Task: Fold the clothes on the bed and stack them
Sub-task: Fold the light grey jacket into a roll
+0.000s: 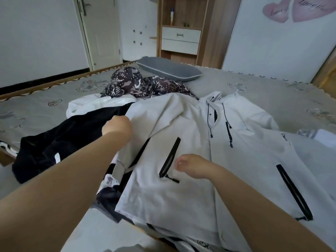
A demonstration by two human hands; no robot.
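Nearest, our right hand (190,165) hovers loosely curled, holding nothing, over the white jacket (181,179) spread at bed (272,99) centre, while at ten o'clock our left hand (118,127) pinches its sleeve beside the black garment (60,139), the patterned garment (138,84) beyond at twelve unfolded, nothing stacked.

A single wide-angle camera, worn on the person's head, looked forward and down over the bed (272,91) from its near edge. Both forearms reached in from the bottom corners, close to the lens. The white jacket (190,160) filled the near foreground, while the pillow (169,70), a door (101,30) and wooden shelves (181,24) stood well back. Straight lines bowed toward the frame's edges.
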